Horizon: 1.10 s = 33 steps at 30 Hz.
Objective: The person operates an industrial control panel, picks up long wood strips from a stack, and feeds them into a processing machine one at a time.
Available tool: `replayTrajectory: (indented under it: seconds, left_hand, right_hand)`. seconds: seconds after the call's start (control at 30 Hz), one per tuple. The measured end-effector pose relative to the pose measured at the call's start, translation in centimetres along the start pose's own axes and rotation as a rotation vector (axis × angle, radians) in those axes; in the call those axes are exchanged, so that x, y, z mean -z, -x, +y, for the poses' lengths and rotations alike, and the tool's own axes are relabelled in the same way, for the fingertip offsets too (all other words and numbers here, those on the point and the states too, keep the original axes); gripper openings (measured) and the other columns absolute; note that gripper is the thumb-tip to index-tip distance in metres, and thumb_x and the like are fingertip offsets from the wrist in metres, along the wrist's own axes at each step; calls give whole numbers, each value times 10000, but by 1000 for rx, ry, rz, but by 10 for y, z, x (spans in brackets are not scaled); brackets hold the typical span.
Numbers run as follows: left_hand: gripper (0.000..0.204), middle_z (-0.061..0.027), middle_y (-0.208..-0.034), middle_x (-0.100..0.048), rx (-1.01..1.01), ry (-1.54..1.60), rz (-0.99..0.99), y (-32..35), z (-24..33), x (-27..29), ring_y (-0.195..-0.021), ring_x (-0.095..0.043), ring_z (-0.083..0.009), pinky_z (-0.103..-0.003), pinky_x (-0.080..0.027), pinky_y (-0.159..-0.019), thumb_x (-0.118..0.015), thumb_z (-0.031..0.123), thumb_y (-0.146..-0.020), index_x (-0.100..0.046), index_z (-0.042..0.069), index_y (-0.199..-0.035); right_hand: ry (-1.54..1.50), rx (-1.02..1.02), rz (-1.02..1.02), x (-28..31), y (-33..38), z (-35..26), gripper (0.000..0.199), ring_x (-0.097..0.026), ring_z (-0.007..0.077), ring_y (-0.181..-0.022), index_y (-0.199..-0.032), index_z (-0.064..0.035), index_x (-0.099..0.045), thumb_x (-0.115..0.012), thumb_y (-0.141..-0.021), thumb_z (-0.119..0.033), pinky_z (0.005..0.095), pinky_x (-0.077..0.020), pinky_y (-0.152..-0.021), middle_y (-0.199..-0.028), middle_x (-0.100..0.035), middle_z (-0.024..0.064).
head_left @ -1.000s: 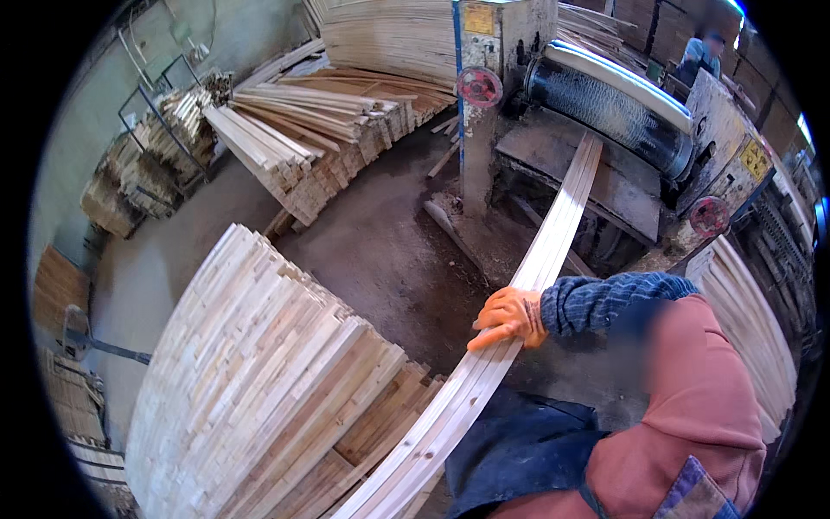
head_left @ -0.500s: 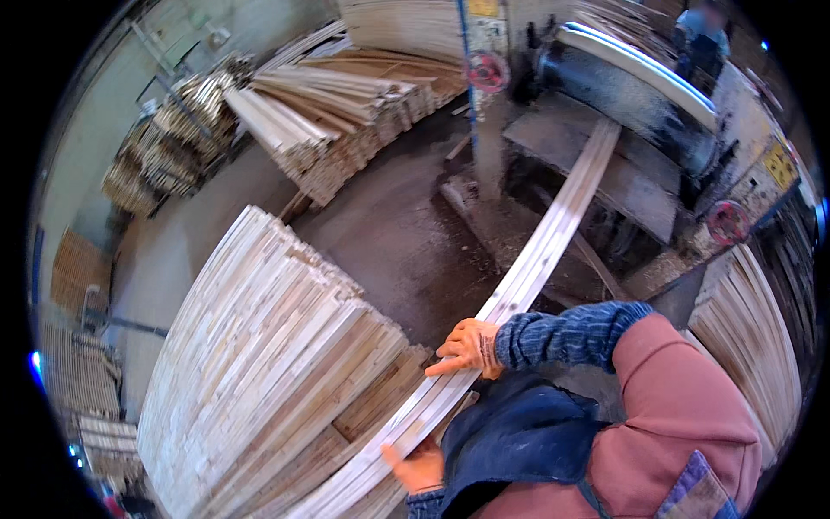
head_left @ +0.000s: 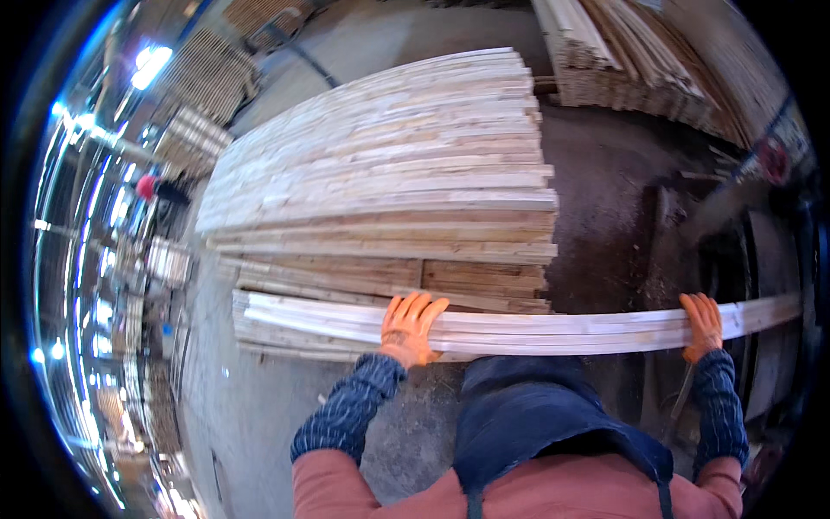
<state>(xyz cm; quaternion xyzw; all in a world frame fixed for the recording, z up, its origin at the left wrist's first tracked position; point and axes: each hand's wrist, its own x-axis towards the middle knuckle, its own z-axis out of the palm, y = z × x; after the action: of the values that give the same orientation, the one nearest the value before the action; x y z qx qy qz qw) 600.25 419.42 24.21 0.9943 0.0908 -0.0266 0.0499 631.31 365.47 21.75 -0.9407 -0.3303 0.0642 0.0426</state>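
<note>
A bundle of long pale wooden strips (head_left: 553, 332) lies crosswise in front of me, several side by side. My left hand (head_left: 412, 329), in an orange glove, grips the bundle near its middle, with the fingers reaching over the far edge. Farther along, my right hand (head_left: 703, 327), also in an orange glove, is closed round the bundle toward its right end. The left part of the bundle runs along the near side of a wide stack of boards (head_left: 380, 160). Parts of both palms are hidden from view.
Beyond a strip of dark floor, another board stack (head_left: 622, 82) stands at the far right. Machinery with a red handwheel (head_left: 772, 162) is at the right edge. More wood piles (head_left: 206, 73) line the far left, where a person in red headwear (head_left: 149, 188) shows.
My view has swung left, so the machine now sits at the right edge. Both hands stay on the strips but are wider apart, and the bundle now lies crosswise before me.
</note>
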Motion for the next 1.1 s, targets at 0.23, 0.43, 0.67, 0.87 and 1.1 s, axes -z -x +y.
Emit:
replayTrajectory:
  seconds: [0.23,0.43,0.67,0.87,1.1]
  left_hand:
    - [891,-154,-1207,-644,-107,149,-192,-62,61,-11,-1185,-595,-331,-488,-337,-1153,-895,358,-606,-530,142,-1389]
    - [1022,-148,-1362,-584,-222,345,-100,-87,117,-16,-1322,-519,-316,-518,-270,-1201,-903,431,-644,-437,148,-1509]
    - [1180,-162,-1611,-370,42,-19,-261,-44,-10,-4,-1514,-307,-339,-534,-119,-1265,-896,502,-672,-265,177,-1615]
    - [1010,-137,-1392,-555,79,12,-95,-22,-61,-2,-1376,-462,-316,-515,-210,-1230,-929,374,-595,-478,168,-1474]
    - [973,-113,-1312,-604,-23,178,-105,-50,29,-16,-1311,-517,-294,-513,-206,-1237,-917,367,-601,-509,160,-1459]
  right_hand:
    - [-82,146,52,-3,-24,-57,1055,-411,376,-1447,-1483,-185,-472,-692,-496,116,525,-262,-1246,-1504,-502,141]
    - [-271,463,-4,-2,-63,-168,962,-538,395,-1312,-1432,-135,-522,-729,-513,58,574,-311,-1194,-1369,-601,170]
    - [-66,237,-68,-5,-60,-105,1047,-540,376,-1283,-1492,-165,-463,-772,-517,59,556,-343,-1176,-1382,-578,156]
    - [-13,152,-65,5,-53,-108,1066,-536,397,-1282,-1493,-164,-460,-778,-504,73,527,-359,-1176,-1369,-586,161]
    - [-243,557,-92,9,-90,-257,928,-610,391,-1131,-1416,-109,-540,-749,-513,-72,537,-469,-1039,-1317,-617,167]
